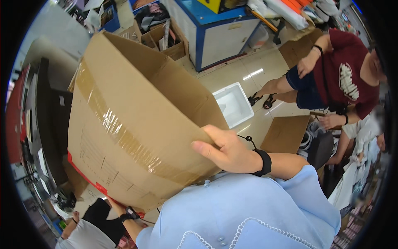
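A big brown cardboard box is tilted in front of my chest, its open top turned up and to the right. Shiny clear tape runs across its near side, and red tape lines the lower left edge. My right hand is closed over the rim at the near right corner, thumb on the outer face and the other fingers mostly out of sight. At the lower left edge my left hand holds the box from beneath; its fingers are hidden behind the cardboard.
A white tub sits on the tiled floor beyond the box. A person in a maroon shirt stands at right beside an open carton. A blue-and-white cabinet is ahead; another person in white is at lower left.
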`<state>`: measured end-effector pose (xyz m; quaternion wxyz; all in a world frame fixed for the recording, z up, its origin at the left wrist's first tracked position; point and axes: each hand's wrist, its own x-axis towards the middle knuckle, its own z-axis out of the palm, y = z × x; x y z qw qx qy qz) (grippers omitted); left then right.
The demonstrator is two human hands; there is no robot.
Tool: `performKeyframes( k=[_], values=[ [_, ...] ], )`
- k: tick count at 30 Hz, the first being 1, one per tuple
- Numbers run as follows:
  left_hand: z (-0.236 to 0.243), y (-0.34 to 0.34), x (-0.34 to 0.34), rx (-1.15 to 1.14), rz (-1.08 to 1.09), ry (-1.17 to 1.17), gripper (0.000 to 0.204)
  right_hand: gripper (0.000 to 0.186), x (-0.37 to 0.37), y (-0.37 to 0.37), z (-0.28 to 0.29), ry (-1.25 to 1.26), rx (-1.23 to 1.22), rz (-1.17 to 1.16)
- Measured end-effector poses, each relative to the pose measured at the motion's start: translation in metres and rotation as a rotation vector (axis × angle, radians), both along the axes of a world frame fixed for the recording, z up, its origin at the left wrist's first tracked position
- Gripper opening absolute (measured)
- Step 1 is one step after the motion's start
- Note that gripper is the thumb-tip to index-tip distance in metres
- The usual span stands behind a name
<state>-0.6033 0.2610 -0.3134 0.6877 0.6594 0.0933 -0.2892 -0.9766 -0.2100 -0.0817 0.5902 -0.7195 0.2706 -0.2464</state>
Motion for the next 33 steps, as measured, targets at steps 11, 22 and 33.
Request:
performKeyframes(
  k=[11, 22, 33],
  values=[
    [0.131, -0.004, -0.017, 0.171, -0.156, -0.202, 0.078, 0.020, -0.122, -0.035, 0.007, -0.406, -0.104, 0.045],
    [0.213, -0.067, 0.047, 0.216, -0.364, -0.286, 0.082, 0.023, -0.141, 0.014, 0.005, -0.468, 0.005, -0.100],
    [0.200, -0.102, 0.122, 0.146, -0.484, -0.196, 0.084, 0.021, -0.110, 0.074, 0.008, -0.450, -0.133, -0.250]
  ],
)
